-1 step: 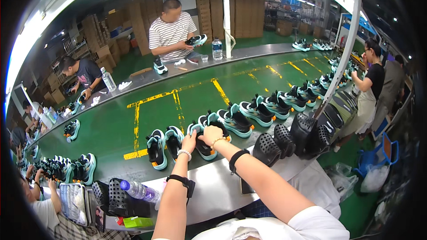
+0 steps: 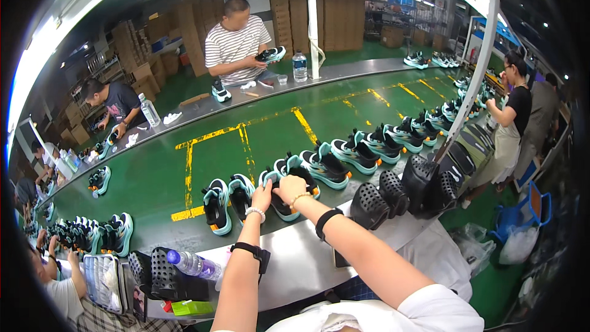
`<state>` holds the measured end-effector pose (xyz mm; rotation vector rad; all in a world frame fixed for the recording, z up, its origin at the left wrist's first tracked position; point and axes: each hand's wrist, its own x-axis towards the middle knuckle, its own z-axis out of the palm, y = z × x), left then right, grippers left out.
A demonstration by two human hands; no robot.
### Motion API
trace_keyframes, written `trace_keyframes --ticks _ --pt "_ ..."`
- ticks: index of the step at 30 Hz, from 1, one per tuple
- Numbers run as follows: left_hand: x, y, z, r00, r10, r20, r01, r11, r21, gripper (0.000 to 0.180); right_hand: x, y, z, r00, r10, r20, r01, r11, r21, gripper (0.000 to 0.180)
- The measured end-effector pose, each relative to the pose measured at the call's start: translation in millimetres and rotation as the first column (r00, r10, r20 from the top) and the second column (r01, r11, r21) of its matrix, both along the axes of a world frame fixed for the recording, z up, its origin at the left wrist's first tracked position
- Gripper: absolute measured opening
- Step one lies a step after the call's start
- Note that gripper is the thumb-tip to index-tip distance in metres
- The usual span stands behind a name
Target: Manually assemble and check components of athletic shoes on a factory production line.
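Both my hands reach out to a black and teal sneaker (image 2: pixel 278 204) standing on the green conveyor belt (image 2: pixel 258 141) in front of me. My left hand (image 2: pixel 262 197) holds its near left side and my right hand (image 2: pixel 290 188) rests on its top. A beaded bracelet is on each wrist and a black band on each forearm. More black and teal sneakers stand beside it: a pair (image 2: pixel 226 203) to the left and others (image 2: pixel 335 163) to the right, in a row along the belt.
Black perforated shoe lasts (image 2: pixel 405 187) lie on the grey ledge (image 2: pixel 301 264) at right; a plastic bottle (image 2: pixel 192 264) and more lasts at left. Across the belt a person in a striped shirt (image 2: pixel 236 40) holds a sneaker. Other workers sit left; one stands right.
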<state>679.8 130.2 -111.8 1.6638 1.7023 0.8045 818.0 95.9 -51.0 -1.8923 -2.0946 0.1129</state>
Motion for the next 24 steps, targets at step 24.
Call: trace_keyframes --ticks 24 --pt "-3.9 4.3 1.0 0.984 -0.180 0.001 0.180 0.984 0.011 0.095 5.8 -65.8 -27.1 0.978 0.201 -0.055 -0.188 0.964 0.185 0.031"
